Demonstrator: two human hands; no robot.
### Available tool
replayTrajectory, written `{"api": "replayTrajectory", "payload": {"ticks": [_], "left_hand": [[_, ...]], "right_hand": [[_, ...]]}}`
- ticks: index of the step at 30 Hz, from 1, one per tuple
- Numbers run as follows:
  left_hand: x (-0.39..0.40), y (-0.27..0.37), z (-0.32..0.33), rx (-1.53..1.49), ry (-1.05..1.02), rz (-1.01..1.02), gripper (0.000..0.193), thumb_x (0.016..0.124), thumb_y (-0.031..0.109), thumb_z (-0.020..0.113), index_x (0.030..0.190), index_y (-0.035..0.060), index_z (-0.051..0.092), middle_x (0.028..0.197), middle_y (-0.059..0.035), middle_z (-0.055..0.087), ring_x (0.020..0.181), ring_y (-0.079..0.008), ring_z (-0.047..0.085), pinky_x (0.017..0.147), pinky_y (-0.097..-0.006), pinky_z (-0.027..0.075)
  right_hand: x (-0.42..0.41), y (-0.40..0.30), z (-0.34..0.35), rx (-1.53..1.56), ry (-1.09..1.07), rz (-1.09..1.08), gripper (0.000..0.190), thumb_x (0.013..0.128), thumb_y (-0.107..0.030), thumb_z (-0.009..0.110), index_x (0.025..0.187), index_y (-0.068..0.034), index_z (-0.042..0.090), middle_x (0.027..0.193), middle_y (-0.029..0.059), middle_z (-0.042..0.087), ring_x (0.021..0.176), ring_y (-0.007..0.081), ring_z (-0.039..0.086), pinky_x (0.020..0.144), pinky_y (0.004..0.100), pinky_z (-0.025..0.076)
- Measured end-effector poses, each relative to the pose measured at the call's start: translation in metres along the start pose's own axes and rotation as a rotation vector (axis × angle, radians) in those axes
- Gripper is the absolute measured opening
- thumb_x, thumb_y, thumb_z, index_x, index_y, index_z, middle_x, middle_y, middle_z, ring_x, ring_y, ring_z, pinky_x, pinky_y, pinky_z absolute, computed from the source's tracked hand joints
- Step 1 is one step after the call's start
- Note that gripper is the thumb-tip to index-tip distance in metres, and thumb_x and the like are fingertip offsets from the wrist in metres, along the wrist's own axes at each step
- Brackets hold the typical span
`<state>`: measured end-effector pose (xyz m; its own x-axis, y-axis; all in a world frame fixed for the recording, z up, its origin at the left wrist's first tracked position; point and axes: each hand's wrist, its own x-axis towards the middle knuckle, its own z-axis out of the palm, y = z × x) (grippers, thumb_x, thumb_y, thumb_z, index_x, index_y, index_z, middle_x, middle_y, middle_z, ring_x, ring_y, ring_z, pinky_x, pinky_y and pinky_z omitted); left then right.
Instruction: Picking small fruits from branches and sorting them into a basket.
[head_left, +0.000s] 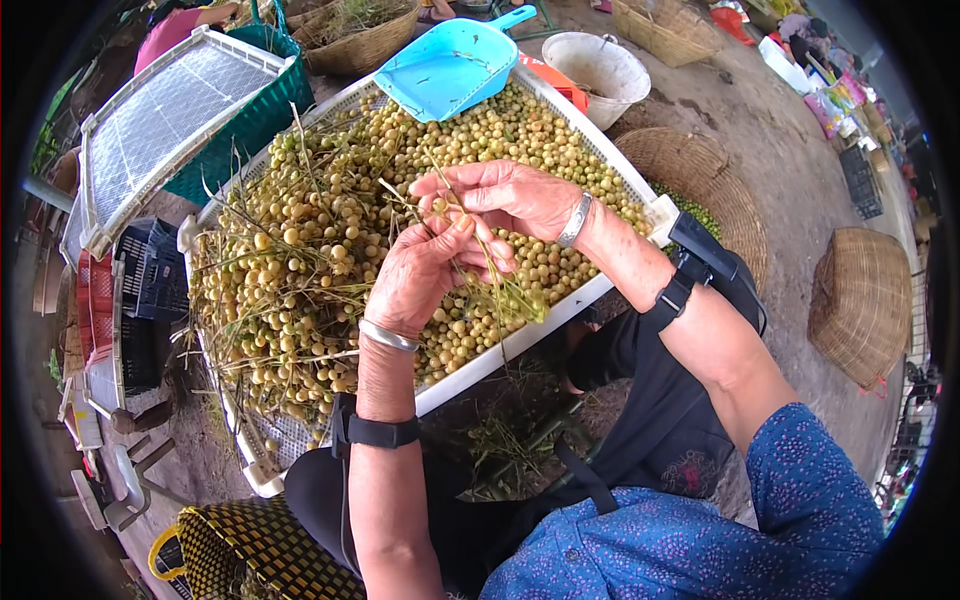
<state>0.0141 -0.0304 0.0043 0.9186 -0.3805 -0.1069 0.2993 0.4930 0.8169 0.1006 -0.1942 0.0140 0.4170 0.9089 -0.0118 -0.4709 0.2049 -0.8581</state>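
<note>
My left hand pinches a thin stripped fruit stem between thumb and fingers. Pale green stalks dangle below it. Across from it, my right hand has its fingertips on the upper part of the same sprig, close to a small yellow-green fruit. Both hands are over a white perforated plastic tray. Stemmed fruit clusters are heaped on the tray's left side, and loose round fruits cover its right and far parts. A blue plastic dustpan rests on the far end of the fruit.
A whitish bucket and a wicker basket with green fruits stand beyond the tray's right side. Another wicker basket sits farther right. To the left are a white mesh tray, a teal basket and crates. A black-and-yellow woven basket is near my knee.
</note>
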Motion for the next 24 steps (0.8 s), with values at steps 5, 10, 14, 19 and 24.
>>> {"api": "replayTrajectory", "payload": {"ticks": [5, 10, 14, 19, 24], "left_hand": [[-0.001, 0.002, -0.003, -0.060, -0.092, -0.009, 0.020, 0.094, 0.015, 0.046, 0.098, -0.0025, 0.056, 0.086, -0.0165, 0.065, 0.079, -0.0265, 0.065, 0.071, -0.0352, 0.052], [0.002, 0.001, -0.007, 0.006, -0.018, 0.039, 0.021, 0.094, 0.015, 0.044, 0.097, -0.0029, 0.054, 0.088, -0.0156, 0.064, 0.079, -0.0241, 0.065, 0.071, -0.0324, 0.052], [0.007, -0.006, -0.017, 0.072, 0.077, 0.050, 0.022, 0.096, 0.017, 0.042, 0.096, -0.0017, 0.054, 0.088, -0.0143, 0.064, 0.079, -0.0229, 0.064, 0.073, -0.0316, 0.051], [0.010, -0.008, -0.021, -0.038, 0.211, 0.116, 0.023, 0.097, 0.019, 0.043, 0.094, -0.0002, 0.055, 0.091, -0.0143, 0.065, 0.079, -0.0212, 0.065, 0.069, -0.0297, 0.052], [0.012, -0.007, -0.026, -0.170, 0.420, 0.240, 0.021, 0.096, 0.015, 0.042, 0.092, -0.0004, 0.055, 0.094, -0.0163, 0.065, 0.084, -0.0234, 0.066, 0.067, -0.0308, 0.054]], "right_hand": [[0.011, 0.008, -0.006, -0.260, 0.099, -0.159, 0.028, 0.091, -0.013, 0.050, 0.114, 0.002, 0.054, 0.069, 0.0056, 0.062, 0.057, 0.0127, 0.061, 0.059, 0.0256, 0.051], [0.011, -0.001, -0.007, -0.489, 0.213, -0.081, 0.014, 0.091, -0.014, 0.054, 0.092, 0.000, 0.056, 0.080, 0.0016, 0.060, 0.065, 0.0071, 0.058, 0.062, 0.0220, 0.050], [0.008, 0.004, 0.001, -0.726, 0.401, -0.065, 0.018, 0.091, -0.016, 0.054, 0.082, 0.000, 0.054, 0.063, 0.0025, 0.058, 0.051, 0.0080, 0.055, 0.048, 0.0232, 0.049], [0.003, 0.006, 0.000, -1.049, 0.572, -0.062, 0.024, 0.087, -0.021, 0.060, 0.072, -0.003, 0.055, 0.062, 0.0038, 0.060, 0.051, 0.0103, 0.057, 0.045, 0.0254, 0.044], [-0.007, 0.001, -0.023, -1.189, 0.554, -0.050, 0.049, 0.082, -0.053, 0.060, 0.082, -0.005, 0.060, 0.072, 0.0051, 0.057, 0.070, 0.0128, 0.057, 0.059, 0.0305, 0.044]]}}
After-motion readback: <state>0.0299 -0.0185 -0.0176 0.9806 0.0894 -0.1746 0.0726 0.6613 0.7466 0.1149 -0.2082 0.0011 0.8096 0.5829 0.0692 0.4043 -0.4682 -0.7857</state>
